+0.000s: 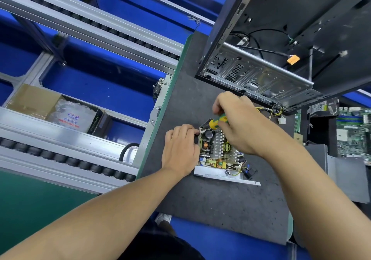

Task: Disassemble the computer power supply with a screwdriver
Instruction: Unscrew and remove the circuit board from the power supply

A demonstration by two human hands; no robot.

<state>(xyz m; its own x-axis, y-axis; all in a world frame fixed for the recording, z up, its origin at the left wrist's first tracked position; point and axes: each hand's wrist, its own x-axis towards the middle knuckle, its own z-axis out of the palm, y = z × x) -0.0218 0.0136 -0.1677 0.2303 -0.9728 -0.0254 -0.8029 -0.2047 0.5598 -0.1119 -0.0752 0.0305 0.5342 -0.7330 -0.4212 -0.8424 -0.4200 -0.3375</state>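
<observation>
Yellow-green screwdriver (pixel 217 121) gripped by right hand (pixel 240 124), left hand (pixel 180 149) holding power supply (pixel 217 160), box (pixel 96 121) reading PRIME.

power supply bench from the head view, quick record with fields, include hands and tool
power supply: cover off, circuit board exposed, lying on grey mat
left hand: holds the supply's left edge
right hand: grips screwdriver
screwdriver: yellow-green handle, over the board's far end, tip hidden
behind: open computer case
far right: motherboard
</observation>
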